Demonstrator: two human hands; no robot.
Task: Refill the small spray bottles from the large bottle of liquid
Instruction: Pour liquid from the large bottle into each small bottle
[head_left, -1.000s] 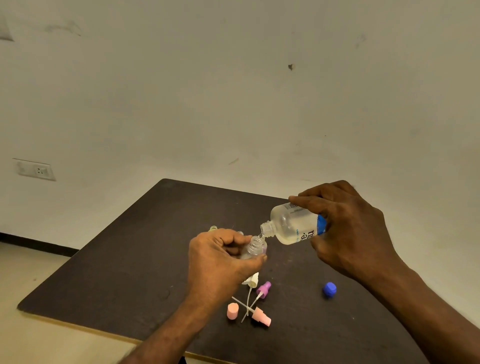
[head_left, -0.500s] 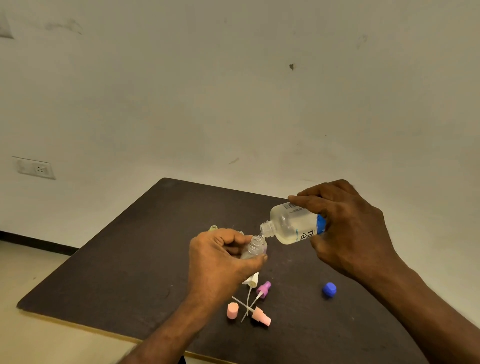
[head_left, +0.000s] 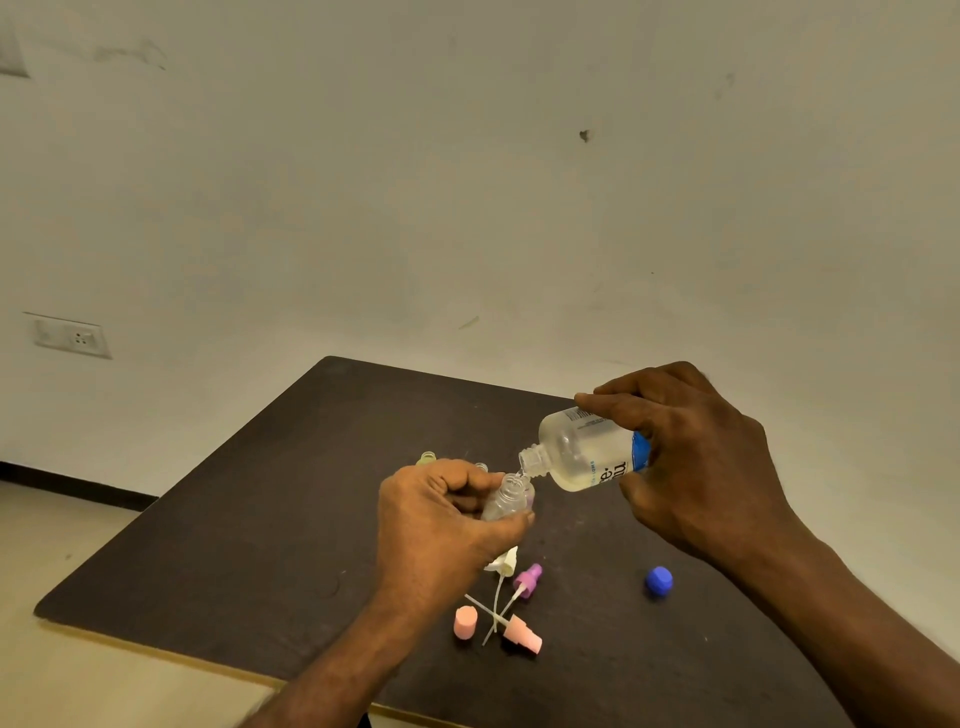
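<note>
Nearest on the dark table (head_left: 208, 545) lie a pink cap (head_left: 465, 622) and a pink spray head (head_left: 522, 633) with its dip tube, then a purple spray head (head_left: 529, 578) and a white spray head (head_left: 505, 562), their thin tubes crossing. A blue cap (head_left: 658, 580) sits apart to the right. Above these, the left hand (head_left: 441, 525) curls around a small clear spray bottle (head_left: 506, 499), holding it upright with its mouth open. The right hand (head_left: 696, 457) grips the large bottle (head_left: 582, 452), tipped so its neck meets the small bottle's mouth. Its label shows a barcode and partial dark letters, roughly "e" and "m", beside a blue band; the rest is unreadable. Behind the left hand, a yellowish small bottle (head_left: 427, 458) peeks out. On the far wall is a power socket (head_left: 70, 335).
</note>
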